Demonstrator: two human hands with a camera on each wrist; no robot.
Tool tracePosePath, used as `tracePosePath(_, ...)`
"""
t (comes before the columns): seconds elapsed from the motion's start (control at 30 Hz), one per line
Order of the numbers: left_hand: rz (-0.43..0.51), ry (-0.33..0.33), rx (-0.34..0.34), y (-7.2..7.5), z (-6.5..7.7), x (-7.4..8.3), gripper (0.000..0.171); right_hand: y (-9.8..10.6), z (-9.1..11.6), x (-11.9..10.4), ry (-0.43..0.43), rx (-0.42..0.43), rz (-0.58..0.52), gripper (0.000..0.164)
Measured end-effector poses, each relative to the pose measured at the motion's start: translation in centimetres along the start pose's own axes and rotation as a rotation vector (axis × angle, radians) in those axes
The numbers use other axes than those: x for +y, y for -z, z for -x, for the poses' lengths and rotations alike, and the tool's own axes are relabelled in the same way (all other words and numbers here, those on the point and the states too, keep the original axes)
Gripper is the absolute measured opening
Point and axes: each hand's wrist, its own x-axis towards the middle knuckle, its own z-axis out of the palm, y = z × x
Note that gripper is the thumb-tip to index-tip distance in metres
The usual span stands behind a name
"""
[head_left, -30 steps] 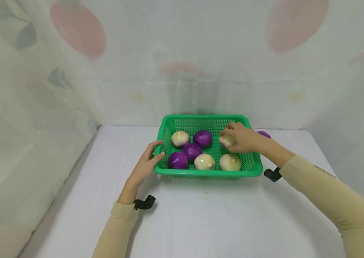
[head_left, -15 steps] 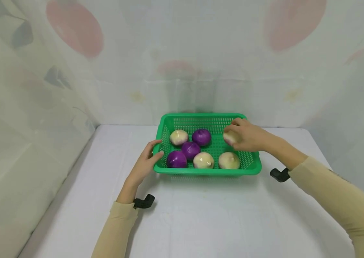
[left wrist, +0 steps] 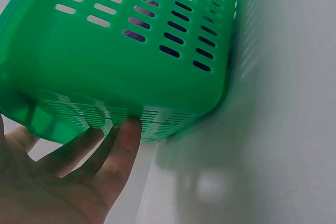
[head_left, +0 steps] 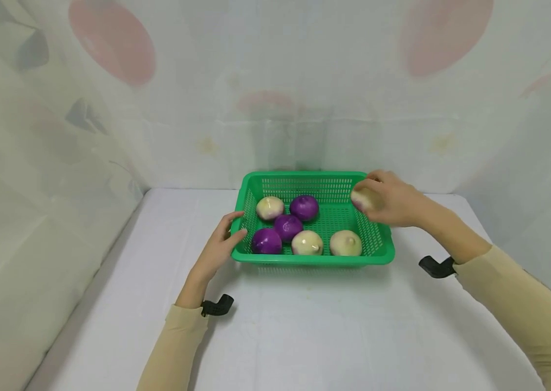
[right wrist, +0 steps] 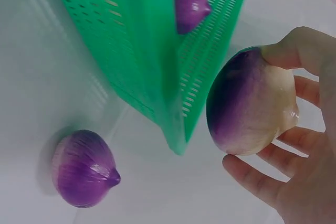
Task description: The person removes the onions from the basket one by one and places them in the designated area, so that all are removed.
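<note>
My right hand (head_left: 399, 201) holds a purple-and-white turnip (right wrist: 254, 103) between thumb and fingers, above the right rim of a green plastic basket (head_left: 314, 259). The turnip's pointed end faces the palm in the right wrist view. My left hand (head_left: 217, 244) is at the basket's left end. Its extended fingers (left wrist: 123, 150) touch the slotted wall from outside, below the rim. Inside the basket lie three purple onions, one at the back (head_left: 304, 208), and three pale turnips, one at the front right (head_left: 346, 243).
Outside the basket's right end, another purple onion (right wrist: 86, 169) lies on the white tabletop (head_left: 304, 326); my right hand and arm hide it in the head view. A white printed curtain (head_left: 334, 81) hangs behind the table.
My right hand has lifted the turnip out of the basket and carried it right, to above the right rim. The left hand stays at the left end; the basket has hardly moved.
</note>
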Motion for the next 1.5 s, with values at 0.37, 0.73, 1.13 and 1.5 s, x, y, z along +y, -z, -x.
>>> tracePosePath(0.37, 0.0, -0.031, 0.016, 0.2, -0.9, -2.5, 0.056, 1.8, 2.4, 0.5, -0.071, 0.049, -0.027, 0.042)
tracePosePath(0.73, -0.03, -0.04, 0.026, 0.1, -0.8, -2.3, 0.053, 1.8, 3.0, 2.8, -0.132, 0.108, -0.015, 0.04)
tracePosePath(1.13, -0.022, -0.05, 0.021, 0.2, -0.9, -2.4, 0.054, 0.6, 3.5, 7.6, -0.218, 0.102, 0.004, 0.05)
tracePosePath(1.5, -0.028, -0.057, 0.027, 0.1, -0.9, -2.6, 0.053, 0.1, 3.9, 10.5, -0.289, 0.086, 0.022, 0.054)
